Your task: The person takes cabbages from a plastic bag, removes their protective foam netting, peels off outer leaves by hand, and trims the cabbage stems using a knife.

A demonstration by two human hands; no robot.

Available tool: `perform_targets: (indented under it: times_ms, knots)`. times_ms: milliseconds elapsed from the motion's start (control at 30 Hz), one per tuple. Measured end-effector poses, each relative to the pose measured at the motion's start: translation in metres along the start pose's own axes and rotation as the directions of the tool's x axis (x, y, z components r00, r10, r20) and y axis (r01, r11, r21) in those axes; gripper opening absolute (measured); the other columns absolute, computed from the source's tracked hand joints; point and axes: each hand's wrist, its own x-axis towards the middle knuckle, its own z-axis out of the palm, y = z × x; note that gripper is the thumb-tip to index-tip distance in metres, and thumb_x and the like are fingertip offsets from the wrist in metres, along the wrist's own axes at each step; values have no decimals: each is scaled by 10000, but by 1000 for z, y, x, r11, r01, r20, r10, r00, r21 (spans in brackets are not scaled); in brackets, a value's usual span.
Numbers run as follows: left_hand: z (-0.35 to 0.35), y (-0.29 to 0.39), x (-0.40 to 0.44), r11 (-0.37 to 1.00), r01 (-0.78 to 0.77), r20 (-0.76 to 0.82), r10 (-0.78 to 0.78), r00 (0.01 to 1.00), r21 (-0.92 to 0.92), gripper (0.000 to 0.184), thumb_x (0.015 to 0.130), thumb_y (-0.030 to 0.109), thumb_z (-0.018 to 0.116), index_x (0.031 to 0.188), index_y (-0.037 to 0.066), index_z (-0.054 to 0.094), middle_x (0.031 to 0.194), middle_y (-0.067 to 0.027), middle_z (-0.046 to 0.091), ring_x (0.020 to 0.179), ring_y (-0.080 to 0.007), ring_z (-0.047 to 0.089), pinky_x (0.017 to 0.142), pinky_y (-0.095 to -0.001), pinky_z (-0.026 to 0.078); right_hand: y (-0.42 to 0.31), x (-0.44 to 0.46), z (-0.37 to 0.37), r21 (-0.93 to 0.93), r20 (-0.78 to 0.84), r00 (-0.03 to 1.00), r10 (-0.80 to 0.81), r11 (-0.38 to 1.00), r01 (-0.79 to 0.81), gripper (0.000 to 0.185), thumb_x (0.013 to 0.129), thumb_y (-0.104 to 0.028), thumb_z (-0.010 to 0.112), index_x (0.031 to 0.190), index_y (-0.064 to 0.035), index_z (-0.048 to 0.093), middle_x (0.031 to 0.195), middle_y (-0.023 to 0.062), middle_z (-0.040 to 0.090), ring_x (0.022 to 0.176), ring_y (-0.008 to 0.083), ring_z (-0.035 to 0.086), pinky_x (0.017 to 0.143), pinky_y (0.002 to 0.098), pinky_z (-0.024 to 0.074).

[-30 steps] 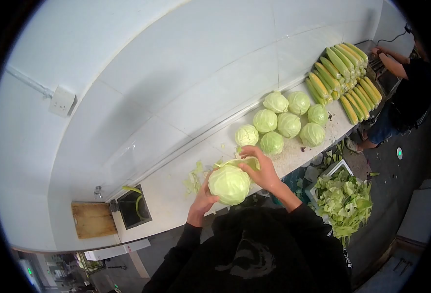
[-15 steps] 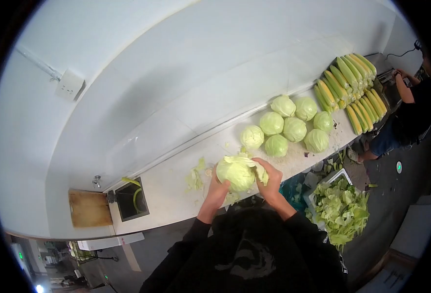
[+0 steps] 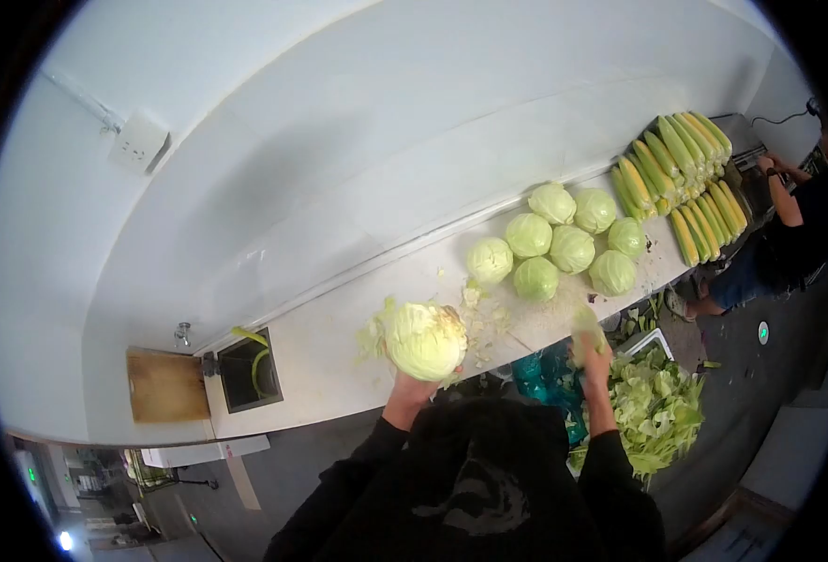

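My left hand [image 3: 411,386] is wrapped under a pale green cabbage [image 3: 421,342], holding it above the front part of the white counter [image 3: 325,365]. The cabbage's upper right side shows a browned patch; most of my fingers are hidden beneath it. Out to the right, my right hand [image 3: 594,361] is closed on a cabbage leaf [image 3: 585,323], blurred by motion, near the counter's front edge. Just below that hand is a white crate [image 3: 656,343] heaped with loose cabbage leaves [image 3: 653,407]. Leaf scraps [image 3: 489,318] lie on the counter beside the held cabbage.
Several whole cabbages [image 3: 571,248] stand grouped on the counter, with wrapped corn cobs [image 3: 681,159] stacked beyond. A sink [image 3: 252,372] and a wooden board [image 3: 168,386] are at the left. Teal plastic [image 3: 531,375] lies below the edge. Another person [image 3: 793,225] stands far right.
My right hand has left the cabbage and moved right toward the crate with a leaf torn from it. My left hand has shifted slightly left with the cabbage.
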Motion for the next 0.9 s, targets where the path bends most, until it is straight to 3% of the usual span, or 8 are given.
perform_targets:
  times_ms: [200,367,433,500,567,700,767,900]
  knots:
    - [3,-6,-7,996,63,-258,-78,963,-67,582,869,12,640,1383,60,370,1273,-132,521,1156,-275,552,871,-386,535,115,10,-202,-58,-525,777,348,896,-440,672,803,-386,706,1293,7,467,1183,138,566,940,292,576,739,435,477]
    - [2,-2,1,848,158,-134,-259,957,-505,615,858,147,700,1383,75,388,1309,-144,503,1230,-319,488,996,-483,445,112,3,-282,401,-678,596,430,896,-191,733,817,-400,716,1349,4,413,1221,166,550,991,312,572,809,456,486]
    - [-3,-8,-1,942,12,-45,3,999,336,625,892,306,643,1406,89,363,1353,-147,471,1287,-320,430,1041,-500,389,147,22,-305,162,-735,597,321,939,-305,654,833,-332,721,1321,3,442,1188,157,570,988,303,582,811,438,491]
    - [-21,-14,-5,938,-6,54,-13,998,346,669,907,461,566,1424,99,344,1391,-143,443,1328,-312,388,1071,-508,350,162,22,-274,-135,-751,660,-17,982,-129,471,858,-151,701,1254,3,497,1088,131,615,902,269,617,762,384,513]
    - [-51,-23,-9,864,230,140,-186,973,-448,746,903,609,467,1437,106,330,1422,-130,419,1352,-294,362,1087,-509,327,185,40,-232,86,-580,812,-64,987,139,434,847,-178,686,1219,-8,543,1006,128,629,749,223,620,622,333,517]
    - [-69,-20,-34,866,75,-134,-9,991,494,785,904,687,280,1439,115,336,1434,-120,415,1329,-303,396,1074,-549,336,116,23,-53,-299,-111,993,-38,954,3,291,864,-178,648,1102,-21,588,842,99,650,663,169,631,550,295,502]
    - [-73,-8,-43,975,140,-287,-185,940,-170,763,914,671,245,1431,120,354,1428,-118,424,1307,-326,418,1060,-578,345,106,14,12,-564,169,982,-88,808,169,244,865,-200,638,1049,-41,611,807,105,654,685,190,645,582,306,509]
    - [-103,2,-83,963,74,-372,-171,912,-261,684,941,599,258,1423,125,365,1416,-123,438,1273,-357,448,1036,-606,363,127,0,110,-584,549,836,4,718,380,194,845,-221,632,954,-60,631,813,135,656,742,282,652,676,369,516]
